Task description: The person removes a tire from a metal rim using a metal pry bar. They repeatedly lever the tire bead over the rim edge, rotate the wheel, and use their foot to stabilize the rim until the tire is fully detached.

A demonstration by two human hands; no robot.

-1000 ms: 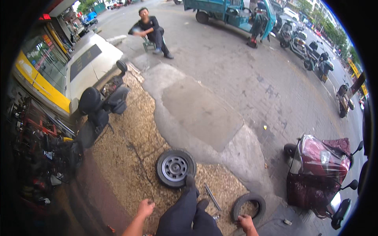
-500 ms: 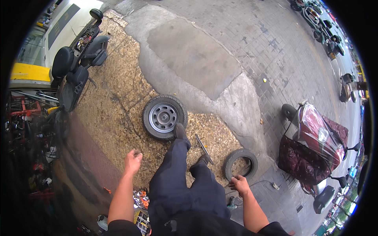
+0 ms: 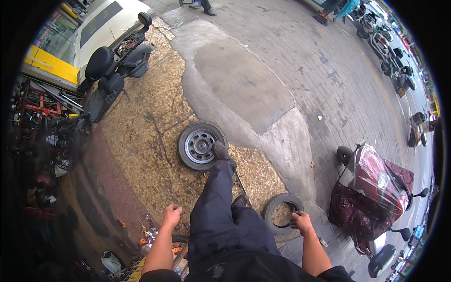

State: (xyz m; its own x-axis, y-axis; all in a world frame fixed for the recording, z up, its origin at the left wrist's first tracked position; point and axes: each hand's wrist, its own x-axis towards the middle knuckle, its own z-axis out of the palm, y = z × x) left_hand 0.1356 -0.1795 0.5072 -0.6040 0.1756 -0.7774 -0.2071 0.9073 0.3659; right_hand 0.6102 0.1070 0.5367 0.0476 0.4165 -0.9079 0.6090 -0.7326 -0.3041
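My left hand (image 3: 172, 215) hangs in the air left of my legs, its fingers curled in a loose fist with nothing showing in them. My right hand (image 3: 300, 221) has its fingers bent inward and overlaps the right edge of a loose black tyre (image 3: 269, 210); whether it touches the rubber I cannot tell. Nothing shows in that hand either. Ahead of me a wheel (image 3: 203, 162), a black tyre on a grey slotted rim, lies flat on the ground. My forward shoe (image 3: 221, 151) rests on its right side. A thin metal bar (image 3: 241, 184) lies between my feet.
A partly stripped black scooter (image 3: 110, 77) stands at the far left by cluttered red racks (image 3: 40, 101). On the right is a red scooter (image 3: 376, 178) with a quilted cover. Small parts and orange-handled tools (image 3: 145, 239) lie by my left forearm. Someone's feet (image 3: 202, 7) show at the top.
The view has shifted, so the ground and wheel sit differently in it. My forward shoe reaches farther over the wheel's rim. My right hand has moved to the tyre's right edge.
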